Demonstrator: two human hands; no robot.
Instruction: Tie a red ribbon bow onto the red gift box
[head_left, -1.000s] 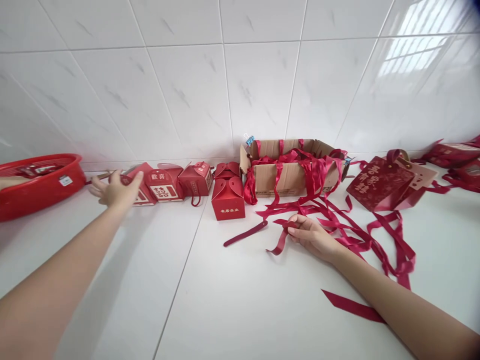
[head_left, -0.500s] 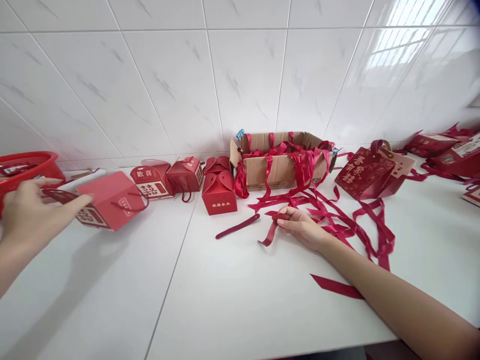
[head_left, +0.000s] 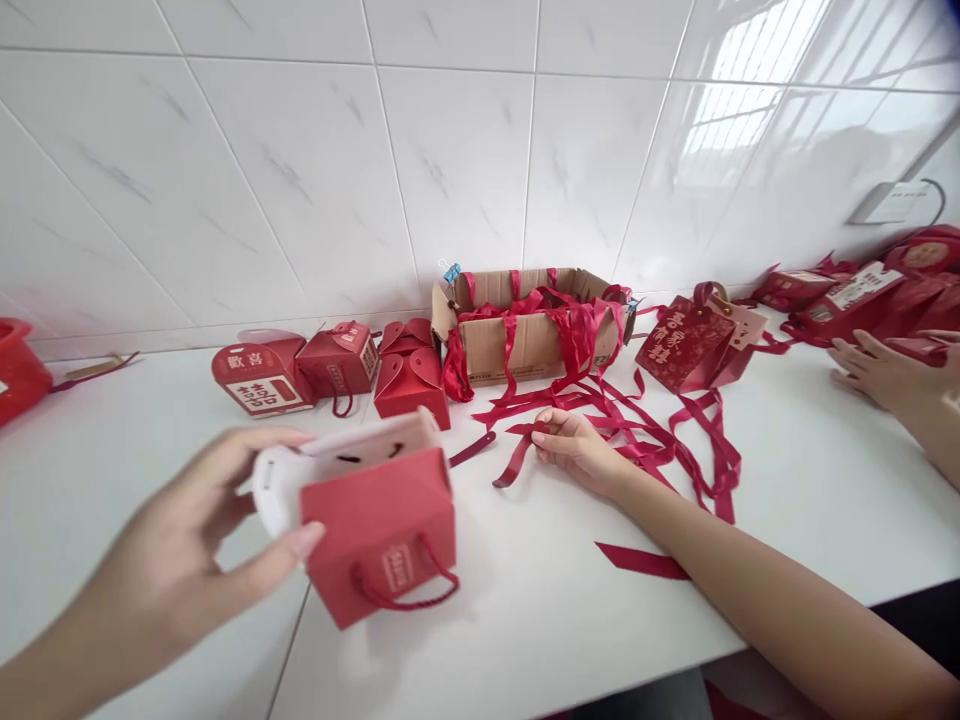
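My left hand (head_left: 217, 540) grips the left edge of a red gift box (head_left: 379, 525), thumb in front and fingers behind. The box is tilted above the table, its top open with white inside and a red cord handle on its front. Near the middle, my right hand (head_left: 574, 452) pinches a short red ribbon (head_left: 514, 462), whose free end curls down to the left. A dark red strap (head_left: 474, 449) lies just left of that ribbon, partly behind the held box. Loose ribbons (head_left: 660, 440) spread behind and right of my right hand.
A cardboard box (head_left: 525, 350) draped with ribbons stands by the wall. Several small red boxes (head_left: 411, 388) sit to its left, a patterned bag (head_left: 679, 345) to its right. At far right, another person's hands (head_left: 892, 370) touch red packages. A red basin (head_left: 22, 370) is far left.
My left hand has brought the red box from the far left toward the front middle. The view has swung right, showing another person's hands. My right hand still pinches the ribbon.
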